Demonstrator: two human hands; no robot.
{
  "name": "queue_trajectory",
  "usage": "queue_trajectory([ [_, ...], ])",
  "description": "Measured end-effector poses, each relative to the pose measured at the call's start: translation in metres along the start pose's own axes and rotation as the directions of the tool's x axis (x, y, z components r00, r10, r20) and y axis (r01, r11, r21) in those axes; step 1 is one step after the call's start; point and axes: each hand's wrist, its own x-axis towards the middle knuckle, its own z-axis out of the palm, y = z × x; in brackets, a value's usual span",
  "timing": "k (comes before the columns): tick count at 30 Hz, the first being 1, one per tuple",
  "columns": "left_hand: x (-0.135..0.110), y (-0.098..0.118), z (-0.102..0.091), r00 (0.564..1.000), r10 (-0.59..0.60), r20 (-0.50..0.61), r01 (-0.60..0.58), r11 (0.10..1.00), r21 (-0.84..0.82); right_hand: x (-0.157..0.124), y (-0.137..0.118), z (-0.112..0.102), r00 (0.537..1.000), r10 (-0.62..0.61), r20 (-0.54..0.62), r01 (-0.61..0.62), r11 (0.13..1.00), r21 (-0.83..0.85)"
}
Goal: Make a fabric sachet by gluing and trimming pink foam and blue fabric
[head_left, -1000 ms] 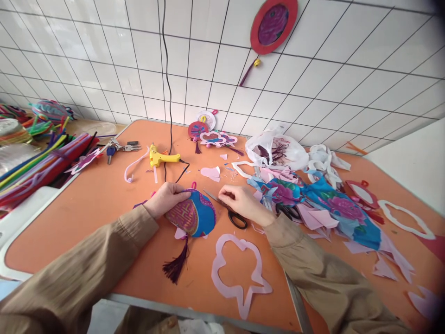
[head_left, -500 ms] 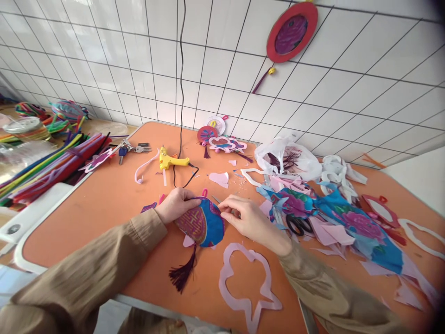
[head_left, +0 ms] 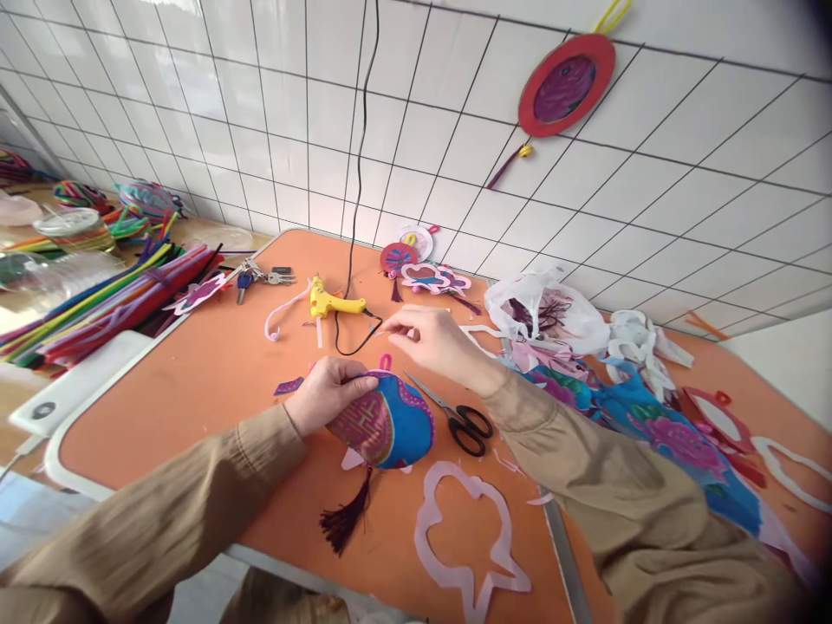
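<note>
My left hand (head_left: 334, 394) is closed on the left side of a fabric-covered ornament (head_left: 409, 429), blue, purple and gold, with a pink loop at its top. A dark purple tassel (head_left: 347, 516) hangs from its lower end onto the table. My right hand (head_left: 432, 342) is raised beyond the ornament, thumb and fingers pinched together. A thin pale strand seems to show at the fingertips, too small to name. Close to that hand lies a yellow glue gun (head_left: 334, 302) with its black cord. Scissors (head_left: 464, 425) with black handles lie just right of the ornament.
A pink paper outline (head_left: 425, 537) lies in front on the orange table (head_left: 175, 390). Blue floral fabric (head_left: 676, 433) and a white plastic bag (head_left: 585, 325) are at right. Keys (head_left: 276, 276) and bundled pipe cleaners (head_left: 143, 295) are at left. A red round ornament (head_left: 604, 61) hangs on the tiled wall.
My right hand has left the ornament's right edge and moved up and away, toward the glue gun's cord. The scissors now show beside the ornament. My left hand keeps its hold.
</note>
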Motion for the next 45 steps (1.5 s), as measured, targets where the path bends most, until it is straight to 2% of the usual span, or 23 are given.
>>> queue_trajectory([
  [3,0.002,0.000,-0.003,1.000,0.006,-0.008,-0.005,0.999,0.041,0.001,-0.002,0.003,0.990,0.056,0.128,-0.086,0.968,0.236],
  [5,0.003,0.000,-0.006,1.000,0.004,-0.021,-0.002,0.997,0.071,-0.004,-0.003,0.003,0.964,0.098,0.246,-0.185,0.914,0.360],
  [8,0.006,-0.001,-0.009,0.999,0.003,-0.040,0.001,0.995,0.097,-0.016,-0.005,0.005,0.915,0.185,0.359,-0.333,0.849,0.411],
  [11,0.007,-0.001,-0.009,0.999,0.014,-0.042,-0.009,0.991,0.131,-0.028,-0.006,0.015,0.894,0.251,0.371,-0.402,0.815,0.418],
  [16,0.005,0.004,-0.006,0.998,0.037,-0.041,-0.029,0.985,0.168,-0.040,-0.003,0.030,0.924,0.253,0.286,-0.366,0.801,0.474],
  [22,-0.002,0.012,-0.007,0.998,-0.058,-0.019,0.058,0.998,0.039,-0.051,-0.001,0.026,0.954,0.290,0.071,-0.287,0.829,0.480],
  [25,-0.004,0.012,-0.005,0.996,-0.068,-0.064,0.071,0.996,0.055,-0.058,0.000,0.021,0.949,0.313,-0.025,-0.268,0.850,0.454],
  [28,-0.006,0.008,-0.002,0.987,-0.002,-0.161,0.013,0.998,0.064,-0.064,0.001,0.018,0.950,0.279,-0.141,-0.207,0.899,0.386],
  [30,-0.008,0.006,0.001,0.952,0.130,-0.276,-0.071,0.974,0.214,-0.067,0.003,0.017,0.947,0.218,-0.235,-0.143,0.943,0.301],
  [32,-0.012,0.005,0.002,0.880,0.315,-0.356,-0.141,0.888,0.437,-0.069,0.003,0.016,0.936,0.164,-0.311,-0.095,0.969,0.226],
  [34,-0.015,0.005,0.003,0.805,0.492,-0.331,-0.217,0.764,0.608,-0.070,0.004,0.017,0.925,0.120,-0.359,-0.053,0.980,0.192],
  [37,-0.019,0.007,0.002,0.693,0.699,-0.174,-0.324,0.518,0.792,-0.071,0.005,0.017,0.913,0.073,-0.401,-0.001,0.984,0.177],
  [39,-0.020,0.008,0.002,0.614,0.783,-0.095,-0.373,0.395,0.839,-0.072,0.006,0.019,0.904,0.057,-0.424,0.027,0.982,0.188],
  [42,-0.019,0.009,0.001,0.502,0.861,-0.078,-0.433,0.328,0.839,-0.072,0.009,0.021,0.893,0.025,-0.450,0.088,0.970,0.227],
  [43,-0.018,0.009,0.001,0.480,0.873,-0.083,-0.446,0.324,0.834,-0.072,0.010,0.022,0.892,0.017,-0.452,0.103,0.965,0.241],
  [45,-0.017,0.008,0.000,0.473,0.876,-0.091,-0.450,0.329,0.830,-0.072,0.011,0.023,0.896,0.029,-0.443,0.099,0.960,0.263],
])
